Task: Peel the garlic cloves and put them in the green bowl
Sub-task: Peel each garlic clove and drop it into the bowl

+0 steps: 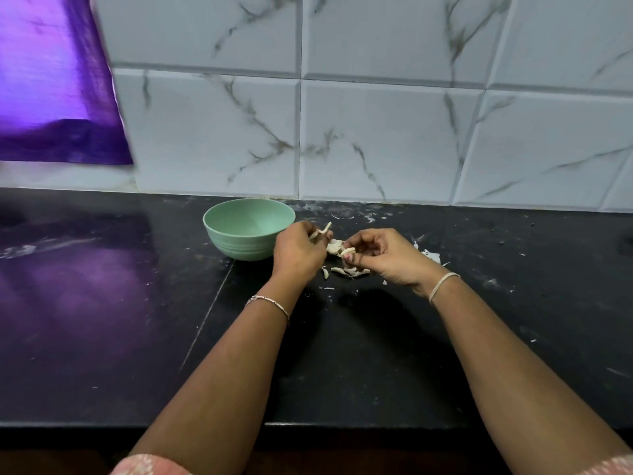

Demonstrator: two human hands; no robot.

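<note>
Peeling under way: left hand (299,250) curled, its grip pinching a pale papery strip of garlic skin (324,230). The right hand (387,255) pinches a small cream garlic clove (345,251), held between the two grips. Round pale-green plastic bowl (239,250) just beyond the left grip; no cloves visible inside. Loose skin scraps (349,271) on the black stone counter (342,354) below the right grip. Advice: draw the strip off lengthwise, keep the clove pinched firmly, and check it is bare before dropping it in.

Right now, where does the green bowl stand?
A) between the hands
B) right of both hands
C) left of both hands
C: the green bowl stands left of the left hand, which pinches a peel, and of the right hand, which holds a garlic clove.
</note>
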